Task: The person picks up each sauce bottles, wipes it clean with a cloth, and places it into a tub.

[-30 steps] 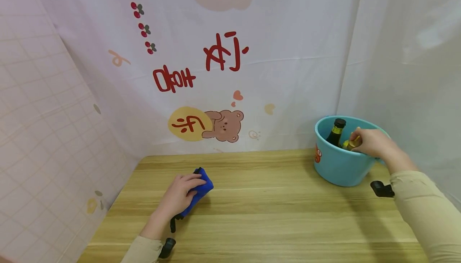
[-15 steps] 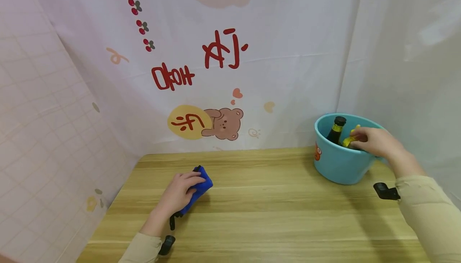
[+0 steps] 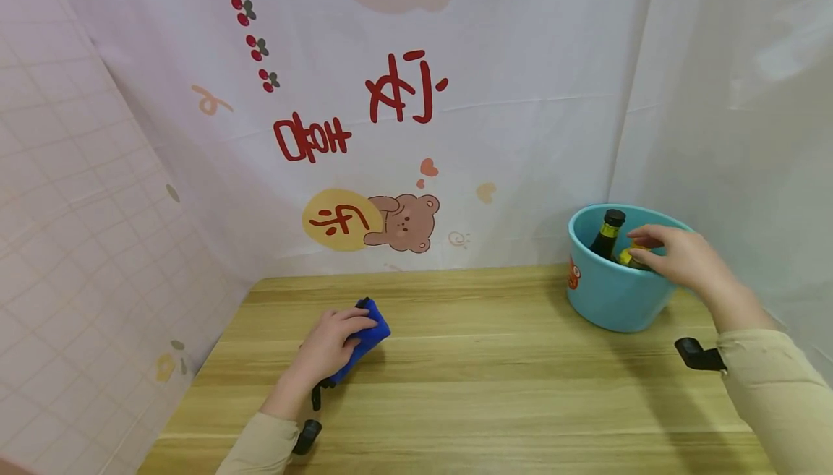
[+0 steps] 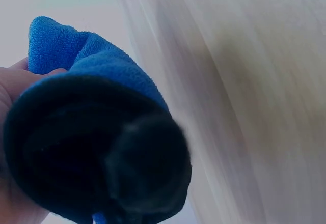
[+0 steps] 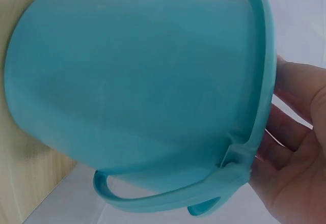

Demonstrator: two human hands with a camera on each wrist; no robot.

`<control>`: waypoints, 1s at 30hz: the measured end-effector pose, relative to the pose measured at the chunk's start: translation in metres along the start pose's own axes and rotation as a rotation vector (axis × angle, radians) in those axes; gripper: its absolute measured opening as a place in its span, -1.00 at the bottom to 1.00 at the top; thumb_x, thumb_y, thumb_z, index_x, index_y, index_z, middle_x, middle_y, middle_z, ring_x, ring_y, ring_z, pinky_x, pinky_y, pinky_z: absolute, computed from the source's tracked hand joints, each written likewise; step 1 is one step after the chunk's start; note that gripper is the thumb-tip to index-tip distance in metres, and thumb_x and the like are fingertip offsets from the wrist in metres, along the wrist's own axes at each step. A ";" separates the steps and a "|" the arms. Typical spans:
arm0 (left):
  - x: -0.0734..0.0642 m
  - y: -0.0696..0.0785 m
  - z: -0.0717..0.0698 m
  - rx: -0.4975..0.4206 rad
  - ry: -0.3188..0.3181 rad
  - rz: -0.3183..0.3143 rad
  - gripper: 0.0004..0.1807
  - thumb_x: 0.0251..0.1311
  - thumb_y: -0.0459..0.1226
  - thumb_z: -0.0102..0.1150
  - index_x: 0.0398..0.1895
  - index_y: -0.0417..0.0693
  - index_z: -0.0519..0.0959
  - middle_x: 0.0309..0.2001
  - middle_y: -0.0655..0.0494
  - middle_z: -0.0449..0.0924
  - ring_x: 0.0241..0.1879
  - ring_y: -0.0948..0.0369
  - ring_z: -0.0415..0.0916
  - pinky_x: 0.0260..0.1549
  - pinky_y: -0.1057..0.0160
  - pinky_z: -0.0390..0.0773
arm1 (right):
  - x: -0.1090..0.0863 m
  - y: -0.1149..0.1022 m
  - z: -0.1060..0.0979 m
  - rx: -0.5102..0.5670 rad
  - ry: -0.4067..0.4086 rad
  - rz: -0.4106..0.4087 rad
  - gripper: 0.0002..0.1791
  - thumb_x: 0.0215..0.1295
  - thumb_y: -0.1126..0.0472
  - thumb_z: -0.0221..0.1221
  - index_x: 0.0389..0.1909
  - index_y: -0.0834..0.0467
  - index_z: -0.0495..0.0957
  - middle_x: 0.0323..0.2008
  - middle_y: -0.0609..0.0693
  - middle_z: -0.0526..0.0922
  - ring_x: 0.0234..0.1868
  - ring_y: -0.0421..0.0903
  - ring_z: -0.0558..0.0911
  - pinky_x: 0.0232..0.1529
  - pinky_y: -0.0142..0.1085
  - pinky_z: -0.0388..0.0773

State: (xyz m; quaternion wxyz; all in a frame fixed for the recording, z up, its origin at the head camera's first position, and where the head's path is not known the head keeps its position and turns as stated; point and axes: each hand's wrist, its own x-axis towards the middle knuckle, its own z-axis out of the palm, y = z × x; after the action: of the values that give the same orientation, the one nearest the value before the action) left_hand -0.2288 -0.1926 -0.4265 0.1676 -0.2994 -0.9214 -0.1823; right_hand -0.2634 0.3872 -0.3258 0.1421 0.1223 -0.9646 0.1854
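Observation:
My left hand [image 3: 332, 345] grips a blue terry-cloth pouch [image 3: 367, 341] with black ends and a short black strap, low over the table on the left. In the left wrist view its dark, rounded end fills the foreground, with blue towelling [image 4: 109, 61] behind. On the right, my right hand [image 3: 683, 254] reaches over the rim of a light-blue bucket [image 3: 618, 298], thumb and fingers spread apart. Just below them is a yellow item [image 3: 627, 258], mostly hidden by the hand and rim. A dark green bottle [image 3: 605, 240] with a black cap leans beside it inside the bucket.
The wooden table [image 3: 481, 359] stretches between the two hands. A white printed curtain [image 3: 534, 135] hangs right behind it, close to the bucket. The bucket's handle [image 5: 158, 201] sticks out on the side near my right wrist.
My right hand's fingers have spread and the hand has drawn slightly back; the yellow item sits lower in the bucket than half a second ago. The left hand with the pouch has shifted slightly right.

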 end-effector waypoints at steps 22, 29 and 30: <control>0.010 -0.003 0.026 0.037 -0.152 0.020 -0.60 0.08 -0.51 0.37 0.00 -0.02 0.71 0.09 -0.06 0.62 0.09 -0.09 0.53 0.08 -0.11 0.46 | -0.005 -0.048 0.007 0.089 0.144 -0.162 -0.65 0.31 0.22 0.30 0.07 0.23 0.60 -0.10 0.21 0.69 -0.01 0.20 0.58 -0.05 0.16 0.44; 0.010 0.000 0.031 0.051 -0.189 -0.015 -0.61 0.11 -0.46 0.37 0.02 0.01 0.70 0.11 -0.03 0.61 0.06 -0.15 0.51 0.02 -0.20 0.48 | -0.004 -0.055 0.014 0.140 0.177 -0.241 -0.64 0.19 0.34 0.37 0.03 0.19 0.64 -0.15 0.15 0.71 -0.08 0.12 0.59 0.32 0.31 0.08; 0.010 0.000 0.031 0.048 -0.195 -0.025 -0.62 0.12 -0.44 0.37 0.02 0.02 0.70 0.12 -0.03 0.60 0.07 -0.17 0.49 0.01 -0.22 0.47 | -0.004 -0.055 0.015 0.151 0.179 -0.255 -0.63 0.18 0.35 0.37 0.03 0.18 0.64 -0.15 0.14 0.71 -0.09 0.09 0.60 0.35 0.32 -0.02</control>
State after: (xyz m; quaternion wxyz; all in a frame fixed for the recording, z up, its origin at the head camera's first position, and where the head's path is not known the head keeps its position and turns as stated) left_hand -0.2430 -0.1742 -0.4493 0.0822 -0.3003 -0.9410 -0.1324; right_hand -0.2474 0.3319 -0.3227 0.2405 0.2370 -0.9081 0.2478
